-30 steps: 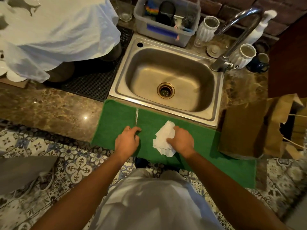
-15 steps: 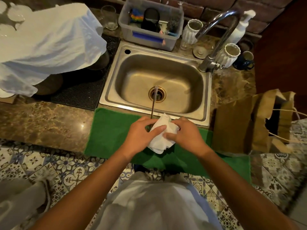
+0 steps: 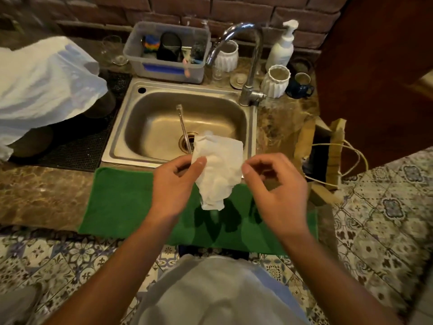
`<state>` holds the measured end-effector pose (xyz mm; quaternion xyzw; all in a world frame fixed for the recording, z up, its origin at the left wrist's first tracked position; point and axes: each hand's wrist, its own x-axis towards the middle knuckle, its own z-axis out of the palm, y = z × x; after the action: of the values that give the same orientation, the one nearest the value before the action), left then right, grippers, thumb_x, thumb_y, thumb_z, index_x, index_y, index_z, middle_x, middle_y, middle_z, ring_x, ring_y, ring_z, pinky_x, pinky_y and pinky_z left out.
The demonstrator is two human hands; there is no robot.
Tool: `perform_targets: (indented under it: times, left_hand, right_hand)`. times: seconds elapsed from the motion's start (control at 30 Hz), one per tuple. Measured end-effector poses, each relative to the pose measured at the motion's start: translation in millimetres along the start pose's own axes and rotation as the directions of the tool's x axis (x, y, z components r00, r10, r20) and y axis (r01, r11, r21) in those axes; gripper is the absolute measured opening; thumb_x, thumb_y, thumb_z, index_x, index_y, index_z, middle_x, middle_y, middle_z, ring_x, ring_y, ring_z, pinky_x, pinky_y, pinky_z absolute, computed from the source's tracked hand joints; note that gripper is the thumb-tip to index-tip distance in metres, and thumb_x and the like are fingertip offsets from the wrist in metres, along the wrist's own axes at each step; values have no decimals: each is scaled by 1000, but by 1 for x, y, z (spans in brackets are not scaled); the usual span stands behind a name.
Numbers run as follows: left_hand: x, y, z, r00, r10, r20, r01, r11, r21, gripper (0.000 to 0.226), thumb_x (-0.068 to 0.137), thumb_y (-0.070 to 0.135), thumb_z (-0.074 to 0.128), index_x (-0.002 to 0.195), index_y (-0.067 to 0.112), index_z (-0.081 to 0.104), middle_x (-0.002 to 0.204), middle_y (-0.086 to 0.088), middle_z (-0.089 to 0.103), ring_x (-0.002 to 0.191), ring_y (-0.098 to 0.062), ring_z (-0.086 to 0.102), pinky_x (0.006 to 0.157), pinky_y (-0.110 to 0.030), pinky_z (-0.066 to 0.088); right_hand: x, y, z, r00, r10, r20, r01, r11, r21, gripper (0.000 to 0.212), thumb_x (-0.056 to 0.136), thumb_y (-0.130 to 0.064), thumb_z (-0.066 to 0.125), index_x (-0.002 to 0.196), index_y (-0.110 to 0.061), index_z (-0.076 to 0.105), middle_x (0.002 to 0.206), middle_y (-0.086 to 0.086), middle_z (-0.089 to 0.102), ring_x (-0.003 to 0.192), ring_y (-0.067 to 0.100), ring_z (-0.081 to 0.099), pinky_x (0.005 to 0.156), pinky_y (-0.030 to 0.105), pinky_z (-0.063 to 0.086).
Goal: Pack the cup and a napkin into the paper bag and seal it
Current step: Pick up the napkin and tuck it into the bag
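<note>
The left hand (image 3: 174,181) pinches the crumpled white paper napkin (image 3: 216,170) and a thin metal rod (image 3: 184,130) above the green cloth mat (image 3: 121,202). The right hand (image 3: 276,184) hovers half-open, empty. The brown paper bag (image 3: 325,148) stands right of the mat; carrying the napkin over loosely should avoid tearing it. No cup is identifiable.

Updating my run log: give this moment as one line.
left hand: holds napkin, metal rod | right hand: open, empty | paper bag: open, right | stage: napkin unpacked

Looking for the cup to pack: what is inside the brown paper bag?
Only a dark interior shows through the open brown paper bag, with its string handles outside. Whether a cup sits inside is hidden.
</note>
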<state>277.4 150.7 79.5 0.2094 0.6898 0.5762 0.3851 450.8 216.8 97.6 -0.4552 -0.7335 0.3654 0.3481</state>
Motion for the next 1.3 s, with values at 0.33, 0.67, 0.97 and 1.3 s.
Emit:
perform_targets:
  times: [0.33,0.67,0.97,1.3]
  left_hand:
    - [-58,34,86,984,173,48,-160,967,-200,16,81,17,73,94,22,80,90,0,81,85,-14,74,72,-24,58]
    - [-65,49,118,964,184,191,-179,983,-46,43,75,29,73,118,25,71,114,3,77,103,-11,71,79,-19,56]
    - [-73,52,153,936,178,303,-229,964,139,9,78,24,74,85,22,79,81,0,77,70,-10,70,59,-22,56]
    - [-82,50,197,976,144,166,-126,985,-116,12,76,30,74,83,25,82,83,2,78,80,-14,73,64,-26,59]
  right_hand:
    - [4,4,-76,915,245,320,-379,795,474,19,94,-24,69,113,-26,73,105,-4,79,94,14,77,80,40,65]
    - [11,38,-141,884,104,457,-271,909,318,10,95,-17,69,101,-20,77,91,-1,79,77,14,76,63,27,61]
    - [9,72,-176,915,101,391,-210,946,247,31,89,-25,73,120,-27,70,111,-13,73,102,2,69,88,30,61]
    - [0,88,-201,944,188,272,-278,896,347,43,88,-47,72,129,-35,67,118,-14,74,107,9,71,88,42,63]
